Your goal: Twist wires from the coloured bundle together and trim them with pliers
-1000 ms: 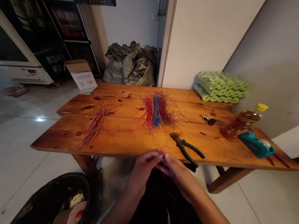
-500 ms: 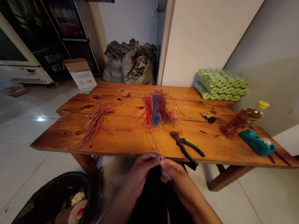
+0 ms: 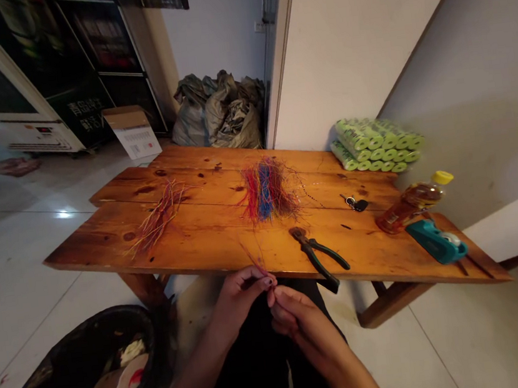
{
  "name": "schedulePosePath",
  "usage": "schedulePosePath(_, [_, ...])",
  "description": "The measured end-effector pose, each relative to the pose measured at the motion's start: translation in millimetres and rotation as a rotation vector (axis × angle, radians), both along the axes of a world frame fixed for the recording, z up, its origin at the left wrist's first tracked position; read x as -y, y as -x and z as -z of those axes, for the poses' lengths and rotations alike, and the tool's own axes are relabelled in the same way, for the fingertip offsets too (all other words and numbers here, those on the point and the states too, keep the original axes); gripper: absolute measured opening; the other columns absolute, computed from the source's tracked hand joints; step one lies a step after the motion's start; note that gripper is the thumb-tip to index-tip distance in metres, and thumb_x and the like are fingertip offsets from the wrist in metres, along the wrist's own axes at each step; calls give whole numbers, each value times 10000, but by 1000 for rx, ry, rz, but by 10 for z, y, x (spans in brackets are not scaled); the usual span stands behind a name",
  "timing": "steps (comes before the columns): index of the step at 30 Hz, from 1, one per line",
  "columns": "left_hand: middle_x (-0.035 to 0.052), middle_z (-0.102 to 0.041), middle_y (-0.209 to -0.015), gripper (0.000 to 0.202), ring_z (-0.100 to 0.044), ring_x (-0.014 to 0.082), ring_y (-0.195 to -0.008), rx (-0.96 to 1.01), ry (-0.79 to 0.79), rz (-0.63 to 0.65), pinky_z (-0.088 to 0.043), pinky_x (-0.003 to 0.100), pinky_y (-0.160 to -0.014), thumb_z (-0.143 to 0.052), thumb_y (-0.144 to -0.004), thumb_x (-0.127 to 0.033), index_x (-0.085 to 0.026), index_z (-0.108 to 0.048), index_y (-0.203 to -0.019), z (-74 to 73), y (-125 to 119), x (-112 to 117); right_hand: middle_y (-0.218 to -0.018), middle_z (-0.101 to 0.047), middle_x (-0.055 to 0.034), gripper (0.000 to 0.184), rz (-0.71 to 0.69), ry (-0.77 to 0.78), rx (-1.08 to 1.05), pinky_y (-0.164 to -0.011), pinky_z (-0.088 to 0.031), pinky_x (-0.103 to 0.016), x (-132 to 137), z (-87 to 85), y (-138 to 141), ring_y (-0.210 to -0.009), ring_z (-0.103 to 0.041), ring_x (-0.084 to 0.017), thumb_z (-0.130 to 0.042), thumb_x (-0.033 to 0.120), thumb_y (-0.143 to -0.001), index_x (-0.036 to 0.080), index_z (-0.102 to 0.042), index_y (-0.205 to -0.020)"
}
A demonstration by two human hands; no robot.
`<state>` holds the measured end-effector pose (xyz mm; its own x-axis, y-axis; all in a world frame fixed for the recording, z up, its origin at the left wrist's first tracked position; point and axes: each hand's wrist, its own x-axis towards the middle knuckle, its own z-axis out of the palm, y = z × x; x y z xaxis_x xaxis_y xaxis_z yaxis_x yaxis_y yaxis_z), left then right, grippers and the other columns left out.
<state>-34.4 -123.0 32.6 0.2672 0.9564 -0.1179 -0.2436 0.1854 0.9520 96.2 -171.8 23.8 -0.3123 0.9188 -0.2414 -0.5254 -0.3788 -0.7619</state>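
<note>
Near the table's front edge, my left hand [image 3: 247, 291] pinches a few thin reddish wires [image 3: 258, 262], whose loose ends stick up over the wood. My right hand [image 3: 295, 312] is closed close beside it, fingertips by the lower end of the wires; what lies between those fingers is too small to make out. Beyond my hands lies a pile of thin red, blue and dark wires [image 3: 265, 190]. A looser bundle of reddish and yellow wires [image 3: 162, 215] rests on the left of the table. Green-handled pliers [image 3: 318, 253] lie to the right of my hands.
On the wooden table [image 3: 217, 237] are keys [image 3: 357, 204], a bottle of amber drink [image 3: 411, 203], a teal tape dispenser [image 3: 437, 241] and green-wrapped rolls [image 3: 376, 145]. A black-lined bin [image 3: 147, 340] stands at left below. Grey sacks [image 3: 221, 113] and a carton [image 3: 133, 134] are behind.
The view has shifted slightly. My right hand has drawn a little down from the left fingertips, and the held wires now lean more to the left.
</note>
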Motion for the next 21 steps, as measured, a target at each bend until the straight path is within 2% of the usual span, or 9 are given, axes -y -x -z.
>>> schedulePosePath(3, [-11, -658, -673, 101, -578, 117, -701, 117, 41, -181, -419, 221, -720, -702, -649, -238, -169, -642, -604, 63, -20, 14, -472, -249, 86, 285, -3, -52, 128, -487, -209, -223, 16, 14, -13, -455, -180, -64, -518, 393, -837, 137, -597, -739])
schedulePosePath(5, [-18, -651, -672, 106, -571, 104, -711, 206, 84, -233, -417, 207, -730, -708, -648, -236, -169, -639, -603, 91, -29, 23, -465, -248, 87, 281, -18, -46, 138, -481, -199, -226, 30, 29, -36, -448, -180, -62, -524, 389, -833, 137, -599, -731])
schedulePosePath(7, [-12, -658, -700, 97, -568, 101, -714, 255, 140, -207, -421, 206, -725, -710, -648, -239, -167, -653, -619, 97, -33, 34, -456, -235, 91, 266, -14, -37, 109, -474, -188, -227, 42, 48, -59, -439, -172, -61, -533, 378, -826, 141, -599, -725])
schedulePosePath(10, [9, -676, -742, 83, -577, 112, -718, 223, 198, -105, -431, 221, -719, -718, -638, -234, -163, -683, -663, 84, -31, 55, -456, -219, 93, 242, -9, -25, 51, -469, -178, -226, 54, 71, -81, -436, -161, -61, -538, 357, -819, 143, -598, -722])
schedulePosePath(12, [19, -680, -742, 75, -584, 118, -713, 159, 182, -56, -433, 228, -718, -717, -637, -224, -158, -691, -661, 75, -33, 70, -461, -221, 91, 234, -21, -14, 25, -468, -180, -224, 58, 71, -84, -440, -158, -62, -535, 347, -820, 142, -597, -722])
schedulePosePath(14, [18, -676, -721, 67, -583, 117, -703, 115, 137, -61, -433, 225, -713, -709, -643, -215, -153, -686, -634, 70, -39, 79, -461, -229, 89, 236, -27, -4, 22, -468, -189, -222, 62, 59, -81, -442, -160, -64, -537, 354, -817, 144, -596, -726])
schedulePosePath(21, [-13, -666, -699, 84, -592, 92, -670, 293, 105, -368, -468, 198, -685, -728, -605, -196, -167, -674, -662, 98, 30, -19, -433, -251, 89, 298, -51, 21, 177, -478, -213, -222, 160, 24, -143, -438, -190, -71, -532, 434, -810, 154, -583, -723])
